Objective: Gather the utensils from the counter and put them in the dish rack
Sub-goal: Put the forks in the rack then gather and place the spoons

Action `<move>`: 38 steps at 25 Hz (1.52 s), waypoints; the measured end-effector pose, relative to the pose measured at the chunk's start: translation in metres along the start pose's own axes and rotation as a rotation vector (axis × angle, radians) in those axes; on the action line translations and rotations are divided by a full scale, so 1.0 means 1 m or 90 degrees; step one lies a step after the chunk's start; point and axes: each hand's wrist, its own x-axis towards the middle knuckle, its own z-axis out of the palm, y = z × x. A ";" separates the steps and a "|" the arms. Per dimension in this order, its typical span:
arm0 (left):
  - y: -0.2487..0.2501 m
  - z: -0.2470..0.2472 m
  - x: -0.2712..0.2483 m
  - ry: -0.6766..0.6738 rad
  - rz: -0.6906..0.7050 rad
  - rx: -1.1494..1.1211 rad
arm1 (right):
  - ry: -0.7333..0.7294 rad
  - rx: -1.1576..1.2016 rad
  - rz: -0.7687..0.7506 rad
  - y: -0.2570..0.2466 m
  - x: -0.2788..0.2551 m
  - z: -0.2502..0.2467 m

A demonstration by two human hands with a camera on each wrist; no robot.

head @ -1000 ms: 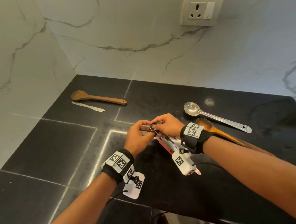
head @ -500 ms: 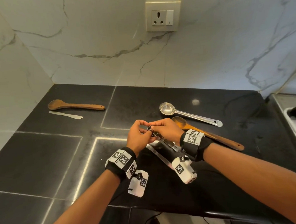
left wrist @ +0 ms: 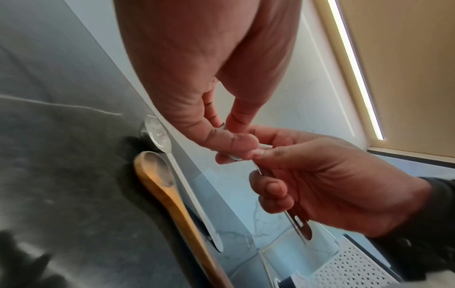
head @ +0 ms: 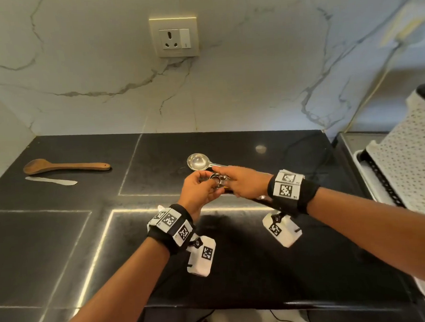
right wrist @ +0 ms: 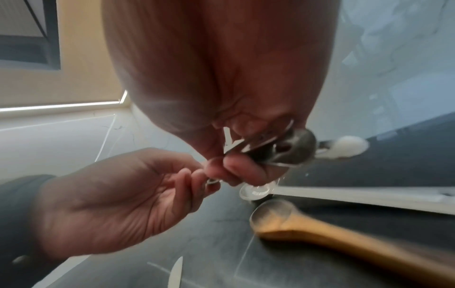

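Nearest, above the black counter [head: 50, 258], both hands met over its middle. The left hand [head: 198, 194] had its fingers curled, pinching the round end of a small bunch of steel utensils [head: 217, 181]; the left wrist view showed its fingertips [left wrist: 231, 142] closed on the metal. The right hand [head: 245, 183] gripped the same bunch from the other side, its fingers wrapped round the slotted handles [left wrist: 299, 224], with the bowl ends [right wrist: 293, 148] sticking out by its fingertips. The bunch was held clear of the counter between the two hands.

Just beyond the hands a steel ladle-like spoon [head: 197, 161] lay flat on the counter, bowl to the left, its handle running right behind the right hand. In the wrist views a wooden spoon [left wrist: 157, 171] lay just beside it, roughly parallel, and was hidden by the right hand in the head view.

Far left, well apart from the hands, a second wooden spoon [head: 65, 166] lay with its bowl to the left, and a flat pale spatula [head: 51, 181] lay just in front of it.

At the right edge stood the white perforated dish rack [head: 410, 163], beside the counter's end. On the marble wall behind, a socket plate [head: 174, 37] was set.
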 end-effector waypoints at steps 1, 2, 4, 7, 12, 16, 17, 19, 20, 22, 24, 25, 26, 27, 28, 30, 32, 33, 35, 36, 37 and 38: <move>0.002 0.015 -0.002 -0.022 0.008 -0.009 | -0.009 -0.045 0.016 0.006 -0.010 -0.016; 0.004 0.031 -0.003 -0.043 0.018 -0.013 | -0.012 -0.110 0.034 0.012 -0.020 -0.034; 0.006 0.066 -0.006 -0.076 0.049 0.003 | -0.003 -0.251 0.063 0.023 -0.047 -0.078; 0.004 0.120 -0.009 -0.107 0.105 0.115 | 0.049 -0.358 0.085 0.039 -0.097 -0.153; -0.012 0.242 -0.016 -0.209 0.227 0.284 | 0.146 -0.392 0.186 0.097 -0.210 -0.273; -0.014 0.332 -0.022 -0.289 0.342 0.334 | 0.176 -0.405 0.285 0.140 -0.284 -0.327; -0.014 0.352 -0.022 -0.313 0.379 0.355 | 0.182 -0.402 0.305 0.150 -0.298 -0.336; -0.012 0.384 -0.024 -0.350 0.470 0.409 | 0.186 -0.404 0.329 0.167 -0.316 -0.353; -0.010 0.396 -0.024 -0.362 0.516 0.437 | 0.186 -0.406 0.335 0.173 -0.320 -0.360; -0.008 0.414 -0.024 -0.391 0.575 0.484 | 0.182 -0.403 0.336 0.179 -0.325 -0.367; -0.011 0.428 -0.024 -0.426 0.604 0.519 | 0.185 -0.394 0.324 0.182 -0.330 -0.372; -0.015 0.432 -0.022 -0.444 0.608 0.535 | 0.183 -0.388 0.313 0.183 -0.332 -0.373; -0.019 0.435 -0.022 -0.459 0.605 0.548 | 0.176 -0.384 0.303 0.182 -0.336 -0.373; -0.023 0.436 -0.020 -0.469 0.600 0.552 | 0.163 -0.382 0.295 0.180 -0.340 -0.372; -0.027 0.437 -0.019 -0.477 0.598 0.547 | 0.149 -0.381 0.291 0.177 -0.345 -0.370; -0.034 0.437 -0.016 -0.480 0.601 0.518 | 0.107 -0.380 0.284 0.170 -0.358 -0.362; -0.039 0.438 -0.013 -0.479 0.596 0.499 | 0.048 -0.361 0.289 0.166 -0.372 -0.349; -0.041 0.439 -0.012 -0.476 0.597 0.498 | 0.011 -0.351 0.296 0.166 -0.377 -0.341; -0.047 0.441 -0.012 -0.467 0.597 0.499 | -0.060 -0.348 0.301 0.168 -0.379 -0.326; -0.049 0.441 -0.012 -0.466 0.596 0.499 | -0.088 -0.354 0.302 0.170 -0.378 -0.319; -0.051 0.442 -0.013 -0.466 0.593 0.497 | -0.114 -0.361 0.302 0.173 -0.375 -0.312; -0.052 0.442 -0.012 -0.463 0.592 0.495 | -0.138 -0.371 0.305 0.175 -0.371 -0.305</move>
